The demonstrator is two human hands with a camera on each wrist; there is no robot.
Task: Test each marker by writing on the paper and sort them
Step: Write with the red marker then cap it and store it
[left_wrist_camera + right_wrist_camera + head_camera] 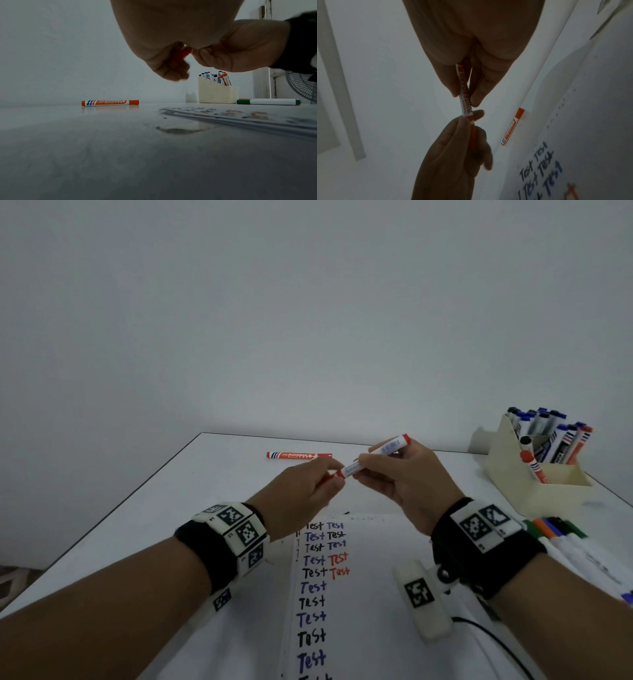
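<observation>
- The left hand pinches the red cap, middle of the frame.
- The right hand grips the red marker beside it.
- The paper lies below them.
- The box of markers stands at the right.

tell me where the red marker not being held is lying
In the head view the loose red marker lies flat on the table near its far edge, just beyond the left hand.

Paper on table centre, lone marker behind it, marker holder far right, loose markers right of paper.
</observation>
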